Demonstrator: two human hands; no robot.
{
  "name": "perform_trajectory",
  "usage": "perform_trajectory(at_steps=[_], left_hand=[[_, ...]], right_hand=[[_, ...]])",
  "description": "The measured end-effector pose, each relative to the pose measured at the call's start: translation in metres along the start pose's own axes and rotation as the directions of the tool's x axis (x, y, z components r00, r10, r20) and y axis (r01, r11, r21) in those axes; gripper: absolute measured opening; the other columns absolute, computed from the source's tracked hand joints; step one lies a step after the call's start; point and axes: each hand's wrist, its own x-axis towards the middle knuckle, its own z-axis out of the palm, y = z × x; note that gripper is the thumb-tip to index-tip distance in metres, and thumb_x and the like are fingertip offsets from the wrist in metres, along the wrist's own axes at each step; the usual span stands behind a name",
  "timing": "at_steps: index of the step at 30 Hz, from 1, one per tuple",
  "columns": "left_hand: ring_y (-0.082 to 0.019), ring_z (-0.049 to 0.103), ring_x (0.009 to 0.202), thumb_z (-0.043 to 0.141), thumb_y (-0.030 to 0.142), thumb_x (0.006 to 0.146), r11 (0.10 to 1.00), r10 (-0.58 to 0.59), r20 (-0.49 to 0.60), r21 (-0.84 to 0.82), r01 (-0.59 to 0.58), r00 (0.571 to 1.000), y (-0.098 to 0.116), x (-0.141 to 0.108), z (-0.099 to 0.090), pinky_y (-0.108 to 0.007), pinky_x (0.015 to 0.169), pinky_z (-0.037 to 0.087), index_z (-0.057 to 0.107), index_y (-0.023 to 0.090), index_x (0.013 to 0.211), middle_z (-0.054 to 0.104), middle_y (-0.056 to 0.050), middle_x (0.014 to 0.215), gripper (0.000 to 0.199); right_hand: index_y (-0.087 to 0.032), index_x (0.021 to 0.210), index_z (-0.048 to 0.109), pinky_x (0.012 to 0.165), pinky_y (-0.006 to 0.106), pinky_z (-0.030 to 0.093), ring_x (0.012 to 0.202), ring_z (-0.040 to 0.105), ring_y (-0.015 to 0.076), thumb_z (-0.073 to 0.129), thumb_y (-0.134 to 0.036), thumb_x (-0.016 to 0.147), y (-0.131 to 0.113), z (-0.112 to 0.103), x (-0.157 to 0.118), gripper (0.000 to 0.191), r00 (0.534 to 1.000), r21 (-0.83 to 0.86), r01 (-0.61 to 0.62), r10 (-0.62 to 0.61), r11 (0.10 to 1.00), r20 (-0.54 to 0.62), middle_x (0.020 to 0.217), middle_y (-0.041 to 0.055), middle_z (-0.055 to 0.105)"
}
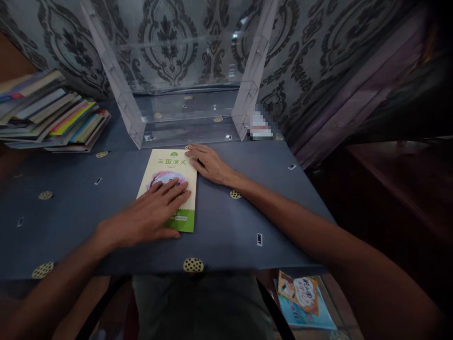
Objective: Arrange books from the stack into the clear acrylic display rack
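A cream and green book (148,185) with a closed cover lies on the table in front of me. Across the lower middle of its cover rests my left hand (155,208), palm down with the fingers stretched out. My right hand (208,165) lies at the book's upper right corner, its fingertips over or against that edge. Its fingers are extended and loosely together, not wrapped round anything. My left hand covers part of the cover picture and the green band.
A clear acrylic rack (187,134) stands just behind the book. Stacked books (56,118) sit at the left. The patterned cloth (226,236) ends at the table's front edge. Colourful books (304,302) lie below the table at the right, and a curtain (361,94) hangs there.
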Motion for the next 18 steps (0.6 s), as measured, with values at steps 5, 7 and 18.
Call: perform_trajectory(at_steps=[5, 7, 18], left_hand=[[-0.031, 0.021, 0.155, 0.051, 0.052, 0.098, 0.997, -0.015, -0.081, 0.068, 0.021, 0.997, 0.003, 0.006, 0.004, -0.052, 0.124, 0.025, 0.035, 0.019, 0.154, 0.032, -0.013, 0.165, 0.067], [-0.032, 0.026, 0.153, 0.053, 0.05, 0.098, 0.998, 0.001, -0.121, 0.061, 0.007, 0.993, 0.002, 0.007, 0.004, -0.053, 0.123, 0.028, 0.042, 0.018, 0.15, 0.038, -0.013, 0.162, 0.062], [-0.03, 0.044, 0.144, 0.055, 0.044, 0.097, 0.99, 0.001, -0.195, -0.141, -0.029, 0.981, -0.001, 0.005, -0.003, -0.053, 0.119, 0.039, 0.058, 0.021, 0.139, 0.054, -0.009, 0.15, 0.049]], right_hand=[[-0.015, 0.121, 0.067, 0.115, 0.049, 0.041, 0.136, 0.052, 0.0265, 0.044, -0.026, 0.1, -0.003, -0.003, -0.002, 0.032, 0.999, 0.025, 0.021, -0.02, 0.999, -0.044, 0.135, 0.0141, 0.066], [-0.014, 0.119, 0.068, 0.113, 0.048, 0.043, 0.132, 0.056, 0.0262, 0.044, -0.026, 0.101, -0.008, -0.005, -0.006, 0.032, 0.997, 0.059, 0.02, -0.016, 0.998, -0.07, 0.126, 0.0137, 0.07], [-0.019, 0.108, 0.072, 0.094, 0.038, 0.052, 0.102, 0.068, 0.0208, 0.039, -0.041, 0.105, -0.061, -0.022, -0.047, 0.04, 0.987, 0.365, -0.098, 0.138, 0.926, -0.084, 0.105, 0.0074, 0.076]])
